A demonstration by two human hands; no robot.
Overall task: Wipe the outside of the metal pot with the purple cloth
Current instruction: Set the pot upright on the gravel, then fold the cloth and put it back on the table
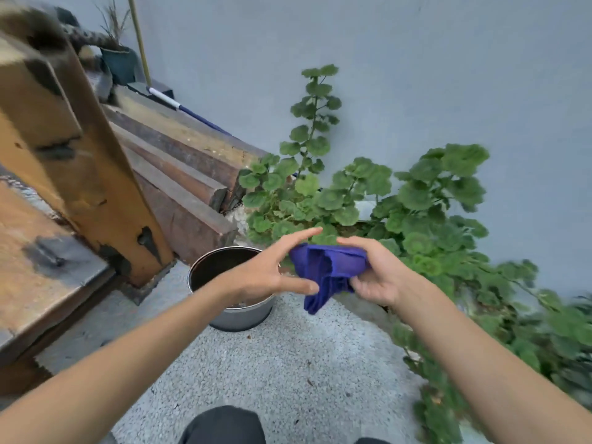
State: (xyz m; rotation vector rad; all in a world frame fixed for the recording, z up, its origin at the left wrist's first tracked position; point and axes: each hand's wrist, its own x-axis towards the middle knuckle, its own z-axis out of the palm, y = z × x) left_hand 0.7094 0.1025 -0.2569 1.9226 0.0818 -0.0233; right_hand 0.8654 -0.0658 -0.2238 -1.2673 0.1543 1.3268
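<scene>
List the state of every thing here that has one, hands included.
metal pot: upright on the gravel, open-topped, untouched.
purple cloth: bunched, held in the air, clear of the pot.
right hand: grips the cloth.
left hand: fingers spread, holds nothing.

One wide-angle view is given from head height, directed forward and steeply down. Both forearms are seen reaching in from the bottom edge, close to the lens; the pebbled ground (272,363) and a grey wall (448,75) are taken in beyond.
</scene>
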